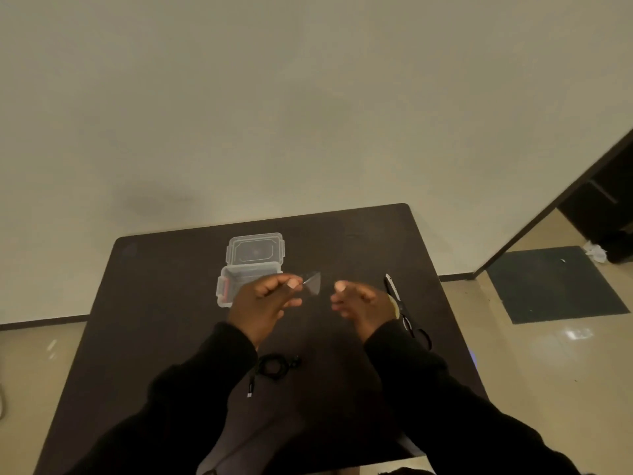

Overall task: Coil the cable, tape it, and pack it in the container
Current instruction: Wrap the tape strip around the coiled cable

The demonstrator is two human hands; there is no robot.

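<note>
One tape strip (313, 282) pinched by left hand (265, 299); right hand (361, 303) curled, grip unclear.

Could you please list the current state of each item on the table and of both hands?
Clear plastic container: open, its lid lying flat behind it.
Black cable: coiled, lying untaped on the dark table.
Clear tape piece: pinched by the left hand.
Right hand: fingers curled, contents unclear.
Black-handled scissors: lying beside the right hand.
</note>
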